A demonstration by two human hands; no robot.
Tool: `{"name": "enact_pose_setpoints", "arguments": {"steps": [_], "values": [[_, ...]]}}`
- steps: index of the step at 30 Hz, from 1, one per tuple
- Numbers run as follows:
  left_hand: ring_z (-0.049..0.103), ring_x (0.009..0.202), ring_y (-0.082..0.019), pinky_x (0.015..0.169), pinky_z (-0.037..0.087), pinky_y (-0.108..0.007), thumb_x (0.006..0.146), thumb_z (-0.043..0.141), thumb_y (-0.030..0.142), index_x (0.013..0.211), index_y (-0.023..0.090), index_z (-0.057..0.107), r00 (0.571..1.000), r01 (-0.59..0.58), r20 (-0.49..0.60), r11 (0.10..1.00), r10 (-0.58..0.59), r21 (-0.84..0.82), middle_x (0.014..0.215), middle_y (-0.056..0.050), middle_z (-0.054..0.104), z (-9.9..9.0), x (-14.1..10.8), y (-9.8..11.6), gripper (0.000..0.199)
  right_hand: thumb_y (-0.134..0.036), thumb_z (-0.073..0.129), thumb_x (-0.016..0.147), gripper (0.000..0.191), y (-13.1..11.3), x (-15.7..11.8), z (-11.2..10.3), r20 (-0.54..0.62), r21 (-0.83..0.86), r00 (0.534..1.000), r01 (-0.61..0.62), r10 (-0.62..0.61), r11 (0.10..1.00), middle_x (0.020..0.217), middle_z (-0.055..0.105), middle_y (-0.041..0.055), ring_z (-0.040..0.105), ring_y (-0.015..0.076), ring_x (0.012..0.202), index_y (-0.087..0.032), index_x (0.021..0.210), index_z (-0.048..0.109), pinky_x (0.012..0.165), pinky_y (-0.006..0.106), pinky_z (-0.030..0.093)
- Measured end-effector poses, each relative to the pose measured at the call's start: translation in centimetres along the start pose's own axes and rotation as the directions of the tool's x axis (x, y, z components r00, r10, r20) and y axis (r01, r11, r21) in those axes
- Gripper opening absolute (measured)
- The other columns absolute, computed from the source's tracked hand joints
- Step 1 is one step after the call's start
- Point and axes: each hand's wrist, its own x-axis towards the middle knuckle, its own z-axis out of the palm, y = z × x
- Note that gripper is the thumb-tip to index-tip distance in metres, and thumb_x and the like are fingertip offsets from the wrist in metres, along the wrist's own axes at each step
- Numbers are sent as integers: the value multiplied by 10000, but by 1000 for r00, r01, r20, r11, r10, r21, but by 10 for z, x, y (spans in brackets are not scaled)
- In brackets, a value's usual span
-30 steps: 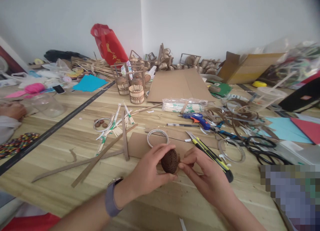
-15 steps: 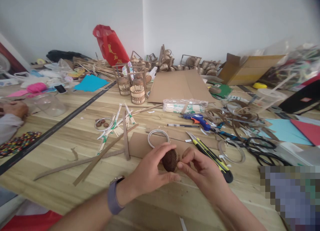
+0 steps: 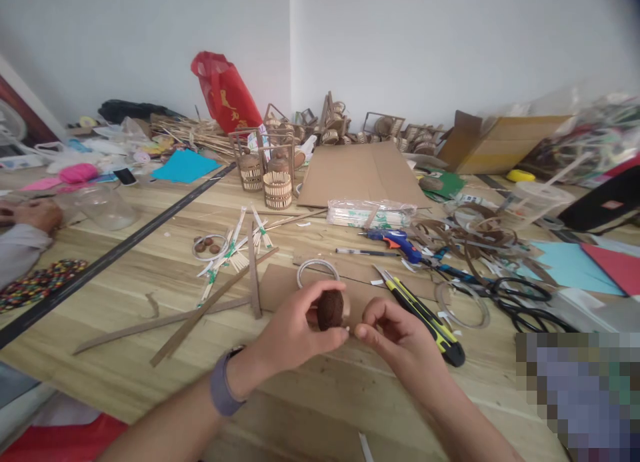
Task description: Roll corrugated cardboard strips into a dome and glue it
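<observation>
Between the thumb and fingers of my left hand [image 3: 295, 329] is a small dark-brown rounded piece [image 3: 330, 309] with a rough, fibrous-looking surface and a paler side facing right. My right hand [image 3: 393, 329] is just to its right, thumb and forefinger pinched together; whatever is in the pinch, if anything, is too small to make out. Just beyond my left hand lies a pale ring [image 3: 318, 262] on a flat cardboard piece [image 3: 275, 285]. A yellow-and-black utility knife [image 3: 425, 315] lies on the table [image 3: 320, 409] beyond my right hand.
A blue glue gun [image 3: 395, 239], a pen [image 3: 367, 253] and black-handled scissors [image 3: 520, 295] lie to the right. Thin brown strips [image 3: 215, 305] and pale sticks [image 3: 235, 259] are at left. Small slatted buckets [image 3: 277, 190] stand behind. Another person's hand [image 3: 40, 215] is at far left.
My left hand has drawn the brown piece slightly left and turned it, so its paler side shows. A small gap has opened between it and my right fingertips.
</observation>
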Motion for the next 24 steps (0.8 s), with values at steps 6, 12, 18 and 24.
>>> {"name": "enact_pose_setpoints", "arguments": {"steps": [6, 12, 18, 24], "values": [[626, 1010, -272, 856, 490, -392, 772, 608, 349, 1175, 209, 544, 975, 208, -138, 926, -173, 314, 1106, -75, 655, -29, 2, 17, 432, -559, 609, 788, 395, 0, -1, 0, 4, -12, 1000, -25, 25, 1000, 569, 437, -42, 384, 122, 526, -201, 644, 530, 494, 244, 317], [650, 902, -312, 725, 462, -359, 714, 584, 280, 1032, 196, 581, 904, 426, -385, 497, -188, 756, 970, -100, 694, -55, -4, 24, 329, -545, 585, 806, 382, 3, -1, 1, -14, -72, 1000, -2, 1, 997, 581, 477, -25, 422, 131, 547, -199, 652, 540, 508, 246, 344], [664, 798, -276, 621, 421, -293, 734, 569, 354, 1072, 221, 610, 900, 432, -337, 482, -275, 762, 846, -56, 712, -68, 2, 7, 366, -511, 574, 824, 372, -4, -1, 1, 2, -107, 998, 55, -55, 993, 543, 448, -39, 405, 121, 514, -207, 621, 507, 473, 232, 342], [663, 836, -292, 691, 453, -333, 712, 599, 380, 989, 219, 623, 893, 449, -384, 531, -235, 719, 880, -72, 717, -70, 4, 17, 321, -419, 557, 871, 327, -6, -2, 3, 6, -176, 985, 172, -174, 969, 527, 485, -39, 456, 117, 494, -206, 627, 513, 456, 216, 373]]}}
